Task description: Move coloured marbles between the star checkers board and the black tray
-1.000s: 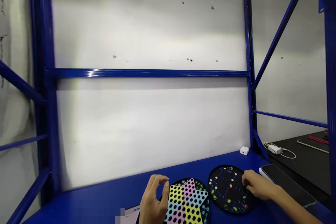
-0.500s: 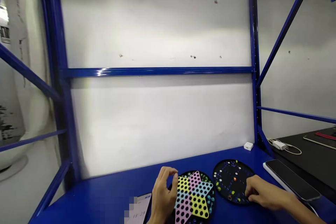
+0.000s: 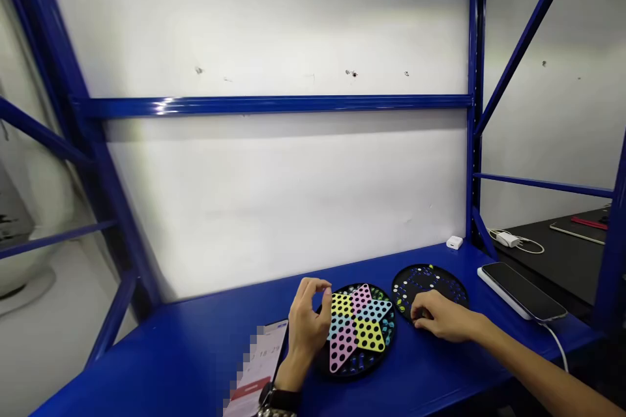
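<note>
A round board with a pink, yellow and light-blue star of holes (image 3: 359, 328) lies on the blue shelf (image 3: 195, 352). To its right is a black round tray (image 3: 430, 281) with small coloured marbles. My left hand (image 3: 307, 324) hovers at the star board's left edge, thumb and fingers curled in a pinch; what they hold is too small to see. My right hand (image 3: 440, 316) rests palm down on the tray's near edge, fingers curled over the marbles.
A phone with a lit screen (image 3: 261, 368) lies left of my left hand. A dark phone on a white pad (image 3: 521, 290) with a cable sits right of the tray. A small white box (image 3: 454, 242) stands by the blue upright. A black table (image 3: 562, 254) with a charger is far right.
The view has dropped and shifted, so the shelf shows more fully. My right hand has slid left across the marble tray to its near left edge. My left hand keeps its pinch by the star board.
</note>
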Demonstrator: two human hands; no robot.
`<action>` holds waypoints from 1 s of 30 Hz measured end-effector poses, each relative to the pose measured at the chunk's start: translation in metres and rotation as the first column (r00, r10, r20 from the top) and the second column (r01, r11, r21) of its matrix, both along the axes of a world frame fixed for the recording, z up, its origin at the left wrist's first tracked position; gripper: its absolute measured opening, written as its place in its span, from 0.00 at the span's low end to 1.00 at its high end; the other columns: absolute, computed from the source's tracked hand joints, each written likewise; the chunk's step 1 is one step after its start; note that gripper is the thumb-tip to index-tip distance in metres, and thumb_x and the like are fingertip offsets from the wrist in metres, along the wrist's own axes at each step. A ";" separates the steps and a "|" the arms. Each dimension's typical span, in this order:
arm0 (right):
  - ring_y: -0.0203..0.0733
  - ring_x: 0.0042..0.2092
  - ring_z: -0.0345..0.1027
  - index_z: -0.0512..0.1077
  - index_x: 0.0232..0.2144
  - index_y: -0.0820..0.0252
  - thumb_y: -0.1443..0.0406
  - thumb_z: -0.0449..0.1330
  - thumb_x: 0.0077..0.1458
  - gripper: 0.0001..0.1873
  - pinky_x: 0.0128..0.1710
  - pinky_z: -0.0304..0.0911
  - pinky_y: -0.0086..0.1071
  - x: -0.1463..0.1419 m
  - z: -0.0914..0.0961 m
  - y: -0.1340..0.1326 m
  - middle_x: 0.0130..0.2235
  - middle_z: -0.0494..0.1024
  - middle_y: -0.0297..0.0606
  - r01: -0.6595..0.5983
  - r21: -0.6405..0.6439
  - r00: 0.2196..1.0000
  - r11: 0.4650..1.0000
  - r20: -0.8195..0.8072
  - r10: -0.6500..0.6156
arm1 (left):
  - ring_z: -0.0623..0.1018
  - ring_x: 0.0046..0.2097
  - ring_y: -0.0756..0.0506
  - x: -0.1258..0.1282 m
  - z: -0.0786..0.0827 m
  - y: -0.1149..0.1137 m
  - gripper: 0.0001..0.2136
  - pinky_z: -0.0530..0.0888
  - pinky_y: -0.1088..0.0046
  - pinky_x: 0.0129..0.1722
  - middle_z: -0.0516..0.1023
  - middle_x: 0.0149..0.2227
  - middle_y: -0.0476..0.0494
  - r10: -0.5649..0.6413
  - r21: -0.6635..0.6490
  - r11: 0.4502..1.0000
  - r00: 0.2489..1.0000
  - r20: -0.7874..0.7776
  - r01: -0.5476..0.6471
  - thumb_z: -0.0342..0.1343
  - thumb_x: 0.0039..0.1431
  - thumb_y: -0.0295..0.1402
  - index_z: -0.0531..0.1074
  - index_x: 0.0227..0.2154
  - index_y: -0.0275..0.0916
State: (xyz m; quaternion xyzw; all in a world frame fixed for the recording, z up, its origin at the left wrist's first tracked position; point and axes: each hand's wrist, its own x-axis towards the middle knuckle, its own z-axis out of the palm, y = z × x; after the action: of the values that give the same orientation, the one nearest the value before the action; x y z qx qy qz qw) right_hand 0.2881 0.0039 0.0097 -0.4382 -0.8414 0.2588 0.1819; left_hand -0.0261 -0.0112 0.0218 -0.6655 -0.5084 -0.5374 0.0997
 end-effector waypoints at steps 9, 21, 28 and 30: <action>0.44 0.44 0.69 0.75 0.39 0.58 0.64 0.55 0.58 0.10 0.47 0.63 0.35 0.000 0.006 -0.008 0.40 0.77 0.39 -0.035 0.016 0.996 0.999 0.086 0.034 | 0.75 0.37 0.46 0.003 0.002 -0.002 0.08 0.73 0.70 0.38 0.74 0.33 0.47 0.001 -0.007 1.000 1.000 -0.009 -0.001 0.48 0.64 0.35 0.70 0.32 0.41; 0.44 0.42 0.70 0.73 0.36 0.59 0.71 0.53 0.57 0.09 0.41 0.62 0.33 -0.002 0.008 0.001 0.42 0.76 0.42 -0.051 0.065 0.972 0.997 0.231 0.035 | 0.75 0.37 0.45 0.006 0.004 -0.005 0.08 0.73 0.69 0.39 0.74 0.34 0.46 0.001 -0.038 0.999 1.000 -0.001 -0.001 0.47 0.63 0.34 0.70 0.32 0.41; 0.42 0.37 0.70 0.75 0.35 0.60 0.70 0.57 0.53 0.08 0.38 0.63 0.32 0.003 0.009 0.019 0.38 0.78 0.40 -0.027 -0.043 0.986 0.999 0.162 0.033 | 0.74 0.38 0.45 0.001 0.002 -0.003 0.08 0.73 0.69 0.39 0.73 0.34 0.46 0.003 -0.011 1.000 1.000 0.023 -0.003 0.48 0.64 0.34 0.70 0.32 0.41; 0.41 0.38 0.70 0.75 0.35 0.61 0.68 0.57 0.54 0.08 0.39 0.64 0.32 0.004 0.009 0.028 0.37 0.77 0.40 -0.027 -0.021 0.997 0.999 0.071 0.028 | 0.74 0.38 0.45 0.000 0.002 -0.002 0.08 0.73 0.68 0.39 0.73 0.34 0.46 0.008 -0.007 1.000 1.000 0.030 -0.008 0.48 0.64 0.35 0.69 0.32 0.41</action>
State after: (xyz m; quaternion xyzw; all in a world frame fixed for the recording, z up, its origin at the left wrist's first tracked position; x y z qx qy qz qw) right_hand 0.2922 0.0320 0.0184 -0.4374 -0.8506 0.2539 0.1438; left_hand -0.0265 -0.0131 0.0237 -0.6557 -0.5144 -0.5450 0.0918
